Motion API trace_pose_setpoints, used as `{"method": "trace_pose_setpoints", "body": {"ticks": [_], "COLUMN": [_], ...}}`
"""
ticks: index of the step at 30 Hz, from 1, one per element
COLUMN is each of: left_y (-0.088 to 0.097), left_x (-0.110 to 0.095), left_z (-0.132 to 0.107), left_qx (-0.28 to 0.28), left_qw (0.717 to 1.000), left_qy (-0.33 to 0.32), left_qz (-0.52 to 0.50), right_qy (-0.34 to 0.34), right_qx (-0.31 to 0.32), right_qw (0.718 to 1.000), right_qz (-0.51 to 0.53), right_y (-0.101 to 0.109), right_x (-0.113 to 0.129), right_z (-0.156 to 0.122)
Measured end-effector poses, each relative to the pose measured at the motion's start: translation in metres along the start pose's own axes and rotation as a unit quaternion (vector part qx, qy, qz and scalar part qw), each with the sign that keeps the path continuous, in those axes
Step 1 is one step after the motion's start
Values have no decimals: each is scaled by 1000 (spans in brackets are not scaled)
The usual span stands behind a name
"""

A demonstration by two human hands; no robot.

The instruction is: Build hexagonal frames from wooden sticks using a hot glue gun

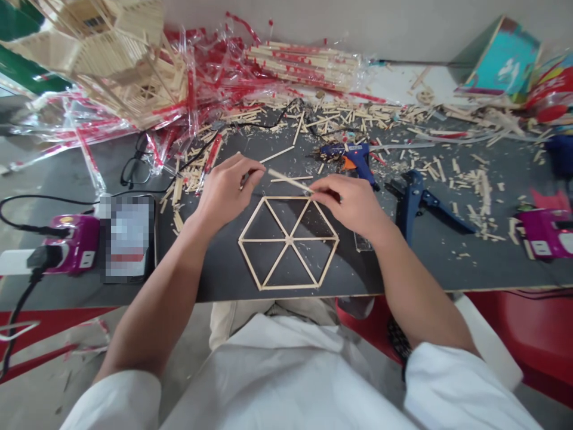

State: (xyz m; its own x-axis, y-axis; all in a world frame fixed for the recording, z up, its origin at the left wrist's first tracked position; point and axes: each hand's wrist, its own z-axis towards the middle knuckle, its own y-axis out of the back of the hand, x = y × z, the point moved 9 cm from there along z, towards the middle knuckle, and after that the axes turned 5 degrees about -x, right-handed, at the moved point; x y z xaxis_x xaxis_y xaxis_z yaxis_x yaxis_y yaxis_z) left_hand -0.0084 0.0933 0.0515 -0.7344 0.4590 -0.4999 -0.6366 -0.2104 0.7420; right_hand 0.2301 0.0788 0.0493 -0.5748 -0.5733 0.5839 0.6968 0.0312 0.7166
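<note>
A hexagonal frame of thin wooden sticks (287, 240), with spokes meeting at its middle, lies flat near the table's front edge. Above its upper right corner, my right hand (351, 200) pinches one end of a wooden stick (289, 180). The stick's other end reaches toward my left hand (230, 188), whose thumb and fingers are pinched together just beside the tip. Whatever those left fingers hold, if anything, is too small to make out. Behind the hands, another loose stick (281, 178) and a joined, bent pair of sticks (278, 155) rest on the table.
A blue glue gun (356, 156) and a blue cutter (414, 203) lie to the right. At left are a phone (129, 239) and a purple power socket (76, 242) with cables. Stick scraps (349, 113), plastic-wrapped sticks (308, 63) and a large wooden model (116, 60) fill the back.
</note>
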Motion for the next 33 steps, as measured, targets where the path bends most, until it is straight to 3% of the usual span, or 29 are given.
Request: {"method": "trace_pose_setpoints", "body": {"ticks": [2, 6, 14, 28, 33], "left_y": [-5, -15, -19, -30, -28], "left_x": [4, 7, 6, 6, 4], "left_z": [0, -3, -5, -8, -8], "left_qx": [27, 93, 140, 176, 175], "left_qw": [999, 994, 989, 984, 984], "left_qy": [-3, -23, -14, 5, 4], "left_qz": [-19, -47, -41, -36, -28], "right_qy": [-2, -11, -26, -33, -75], "right_qx": [26, 15, 14, 25, 43], "right_qw": [1000, 1000, 1000, 999, 996], "right_qz": [3, -2, -5, -4, 28], "right_y": [-10, -13, -22, -25, -20], "right_x": [-4, -13, -18, -19, -26], "right_z": [0, 0, 1, 3, 1]}}
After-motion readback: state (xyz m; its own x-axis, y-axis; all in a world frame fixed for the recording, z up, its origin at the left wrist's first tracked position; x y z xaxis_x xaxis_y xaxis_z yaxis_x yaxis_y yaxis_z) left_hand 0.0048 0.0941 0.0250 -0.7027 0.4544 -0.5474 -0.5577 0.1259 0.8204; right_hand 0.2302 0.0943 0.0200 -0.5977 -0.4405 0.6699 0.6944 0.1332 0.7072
